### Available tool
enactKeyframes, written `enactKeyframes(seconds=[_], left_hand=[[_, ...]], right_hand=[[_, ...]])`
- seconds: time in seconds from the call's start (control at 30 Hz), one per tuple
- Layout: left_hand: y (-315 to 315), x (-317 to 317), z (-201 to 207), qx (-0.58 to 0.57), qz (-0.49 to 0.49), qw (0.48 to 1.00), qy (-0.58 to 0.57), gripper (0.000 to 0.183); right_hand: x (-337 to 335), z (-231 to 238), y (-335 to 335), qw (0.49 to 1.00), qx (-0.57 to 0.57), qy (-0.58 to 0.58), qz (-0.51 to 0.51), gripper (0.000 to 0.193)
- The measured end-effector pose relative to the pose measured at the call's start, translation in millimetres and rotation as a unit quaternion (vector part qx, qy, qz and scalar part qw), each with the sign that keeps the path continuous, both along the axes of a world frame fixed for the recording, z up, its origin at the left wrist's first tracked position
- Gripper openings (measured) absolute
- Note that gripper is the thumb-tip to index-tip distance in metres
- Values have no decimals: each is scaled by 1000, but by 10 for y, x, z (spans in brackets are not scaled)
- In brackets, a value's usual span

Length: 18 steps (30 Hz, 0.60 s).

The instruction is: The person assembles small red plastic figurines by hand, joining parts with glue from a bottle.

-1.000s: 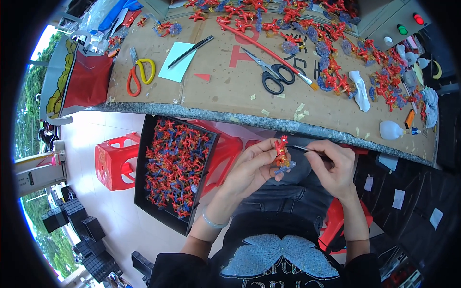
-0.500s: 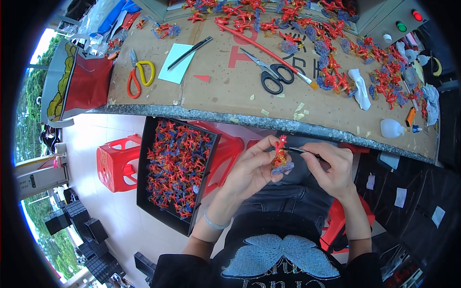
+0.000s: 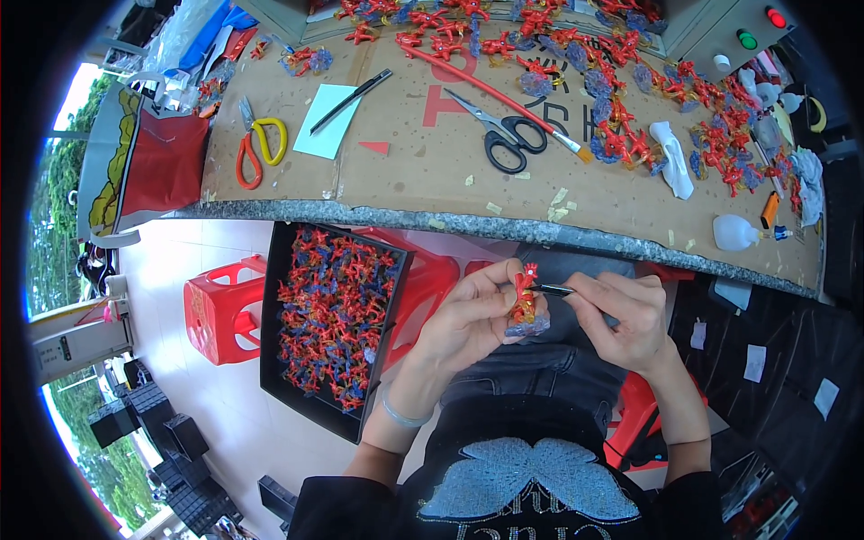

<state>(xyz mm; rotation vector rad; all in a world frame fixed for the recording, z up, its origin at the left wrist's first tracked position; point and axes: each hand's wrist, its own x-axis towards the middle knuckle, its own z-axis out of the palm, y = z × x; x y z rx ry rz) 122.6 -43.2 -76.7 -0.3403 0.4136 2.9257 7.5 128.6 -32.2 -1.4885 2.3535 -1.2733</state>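
Just past the bench edge, over my lap, my left hand (image 3: 461, 326) pinches a small red figurine (image 3: 525, 286) with a yellow middle and a clear purple base. The figurine stands roughly upright between thumb and fingers. From the right, my right hand (image 3: 630, 317) grips a slim black pen-like tool (image 3: 553, 290). Its tip reaches the figurine's side near the upper body; whether it touches is too small to tell. The tool's exact kind cannot be made out, since fingers cover its rear part.
A black tray (image 3: 270, 360) full of similar figurines rests left of my lap, near a red stool (image 3: 216, 310). The cardboard-covered bench (image 3: 378, 193) holds scissors (image 3: 506, 139), yellow-and-orange snips (image 3: 249, 157), a red paintbrush (image 3: 504, 90), a squeeze bottle (image 3: 733, 232) and many more figurines.
The figurine has turned slightly in my left fingers, and the tool's tip sits a little lower on it. My right hand has shifted slightly downward. The whole view has shifted slightly.
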Motion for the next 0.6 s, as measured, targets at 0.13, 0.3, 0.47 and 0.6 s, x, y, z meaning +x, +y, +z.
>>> enactKeyframes(seconds=[0.13, 0.3, 0.47, 0.6], left_hand=[[3, -3, 0, -14, 8, 1000, 15, 30], [-29, -27, 5, -3, -6, 999, 44, 18], [-39, -32, 25, -26, -7, 999, 42, 17], [-57, -33, 49, -61, -8, 997, 45, 15]], right_hand=[[5, 35, 9, 1000, 13, -4, 0, 19], [6, 44, 22, 999, 16, -38, -1, 18], [20, 25, 11, 998, 2, -70, -10, 17], [19, 48, 12, 994, -3, -109, -3, 17]])
